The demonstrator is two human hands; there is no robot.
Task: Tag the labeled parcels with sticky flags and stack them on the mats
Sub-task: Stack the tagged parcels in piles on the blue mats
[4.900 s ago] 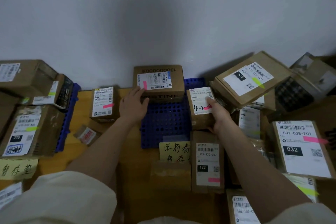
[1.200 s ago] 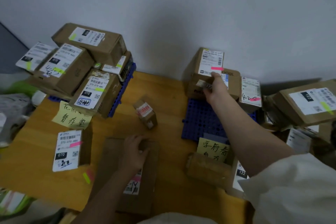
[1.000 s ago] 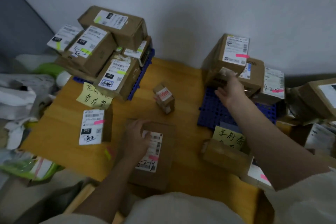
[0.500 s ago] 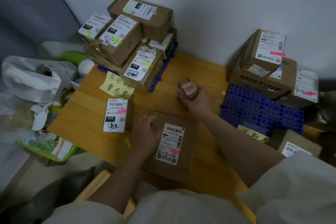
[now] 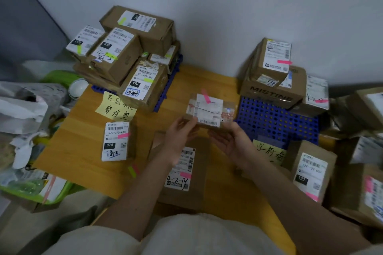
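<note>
A small brown parcel (image 5: pixel 209 109) with a white label and a pink flag is held above the wooden table (image 5: pixel 83 151) between both hands. My left hand (image 5: pixel 180 136) grips its left lower edge. My right hand (image 5: pixel 232 141) holds its right lower edge, palm up. Under my wrists lies a flat parcel (image 5: pixel 182 172) marked 4-2-18 with a pink flag. The blue mat (image 5: pixel 275 120) on the right carries a MISTINE box (image 5: pixel 269 93) with a flagged parcel (image 5: pixel 275 58) on top. A second blue mat (image 5: pixel 165 89) at the back left holds a pile of green-flagged parcels (image 5: pixel 128 56).
A 070 parcel (image 5: pixel 116 141) with a pink flag stands on the table's left part, loose flags (image 5: pixel 133 170) beside it. Yellow handwritten notes (image 5: pixel 116 107) mark each mat. More parcels (image 5: pixel 310 170) crowd the right side. Bags and a green tray (image 5: pixel 31 188) lie off the left edge.
My right hand left the stack on the right mat, picked the small parcel off the table and lifted it. My left hand came off the flat parcel and took the small one's other end.
</note>
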